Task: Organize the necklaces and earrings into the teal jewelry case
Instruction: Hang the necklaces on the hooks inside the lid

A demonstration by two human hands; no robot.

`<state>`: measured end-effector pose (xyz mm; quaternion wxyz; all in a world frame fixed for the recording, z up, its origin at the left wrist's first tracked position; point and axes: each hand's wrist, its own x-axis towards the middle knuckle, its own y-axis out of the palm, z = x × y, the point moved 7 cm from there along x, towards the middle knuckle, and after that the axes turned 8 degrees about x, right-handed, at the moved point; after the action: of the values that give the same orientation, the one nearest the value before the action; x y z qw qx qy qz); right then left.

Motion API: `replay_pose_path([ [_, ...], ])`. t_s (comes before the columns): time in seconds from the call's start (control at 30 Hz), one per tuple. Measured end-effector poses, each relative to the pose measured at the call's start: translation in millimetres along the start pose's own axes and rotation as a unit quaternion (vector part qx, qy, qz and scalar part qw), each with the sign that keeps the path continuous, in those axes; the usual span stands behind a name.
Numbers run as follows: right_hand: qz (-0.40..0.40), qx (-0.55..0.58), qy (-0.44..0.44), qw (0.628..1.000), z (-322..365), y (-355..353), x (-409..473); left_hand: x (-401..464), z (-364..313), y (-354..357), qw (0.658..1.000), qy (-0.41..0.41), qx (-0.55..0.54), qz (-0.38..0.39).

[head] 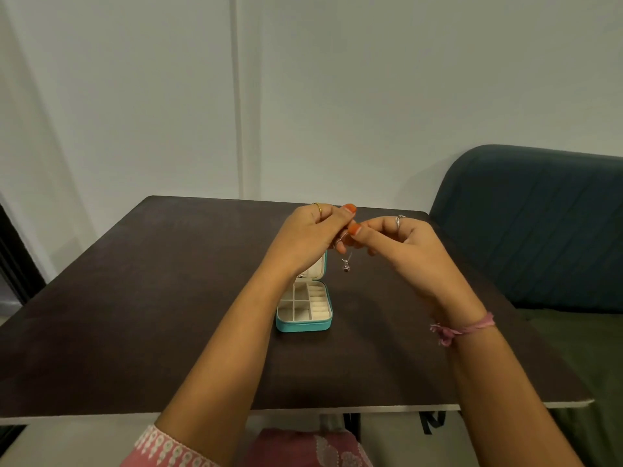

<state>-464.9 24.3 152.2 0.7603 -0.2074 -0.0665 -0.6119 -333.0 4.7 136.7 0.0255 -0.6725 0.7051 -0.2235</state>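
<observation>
I see both hands raised over the dark table (135, 298), fingertips together. My left hand (308, 235) and right hand (397, 246) both pinch a thin silver necklace (346, 261); its small pendant dangles between them, above the table. The teal jewelry case (303, 308) sits open just below the left wrist, cream compartments showing, lid upright. A dark teal sofa (532, 230) stands on the right.

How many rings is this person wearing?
2 visible: a gold ring on the left hand, a silver ring on the right hand. Curled fingers may hide others.
</observation>
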Motion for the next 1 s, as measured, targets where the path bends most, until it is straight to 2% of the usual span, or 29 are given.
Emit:
replay_pose_path([
  [0.27, -0.018, -0.021, -0.023, 0.999, 3, -5, 1, -1, -1, 6, 0.999, -0.017, -0.01, 0.04],
  [0.43, -0.029, -0.008, -0.035, 0.999, 6, -7, -1, -5, 6, 16, 0.977, -0.053, -0.188, 0.082],
  [0.57, -0.025, -0.02, -0.032, 0.999, 8, -10, 0, -7, 11, 20, 0.925, -0.036, -0.356, 0.128],
  [0.67, -0.018, 0.009, -0.029, 0.999, 12, -11, 0, -8, 12, 19, 0.895, -0.022, -0.42, 0.151],
  [0.83, 0.037, 0.081, 0.034, 0.995, 12, 2, 2, -11, 10, 23, 0.87, -0.017, -0.458, 0.181],
  [1.0, 0.035, 0.112, 0.033, 0.993, 12, 7, 10, -11, 14, 22, 0.888, -0.029, -0.43, 0.161],
])
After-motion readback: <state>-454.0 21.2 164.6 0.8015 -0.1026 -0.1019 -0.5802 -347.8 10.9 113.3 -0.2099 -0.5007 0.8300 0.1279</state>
